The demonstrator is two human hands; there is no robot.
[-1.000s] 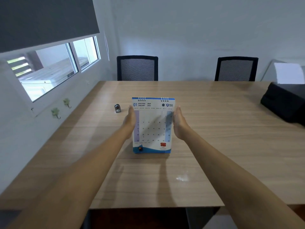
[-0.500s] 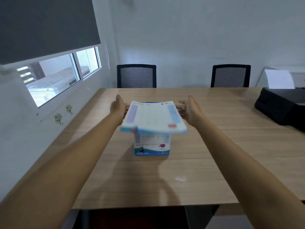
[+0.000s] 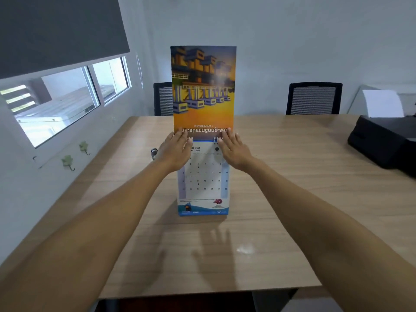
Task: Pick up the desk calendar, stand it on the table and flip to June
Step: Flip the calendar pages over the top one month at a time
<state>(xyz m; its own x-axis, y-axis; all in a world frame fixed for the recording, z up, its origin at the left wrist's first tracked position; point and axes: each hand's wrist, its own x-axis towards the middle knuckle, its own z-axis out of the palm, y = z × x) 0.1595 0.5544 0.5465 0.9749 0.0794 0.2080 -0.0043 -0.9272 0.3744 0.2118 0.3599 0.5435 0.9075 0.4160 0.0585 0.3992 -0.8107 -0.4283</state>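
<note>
I see the desk calendar (image 3: 203, 190) standing upright on the wooden counter (image 3: 281, 176), one page (image 3: 203, 86) flipped up vertical above the spiral, its picture upside down. My left hand (image 3: 174, 152) and right hand (image 3: 234, 152) lie flat and released, fingers spread, fingertips touching the page's lower edge

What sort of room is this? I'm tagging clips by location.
Probably a small office meeting room: a long wooden table with mesh-backed office chairs on its far side, and a black printer holding paper at the right.
</note>
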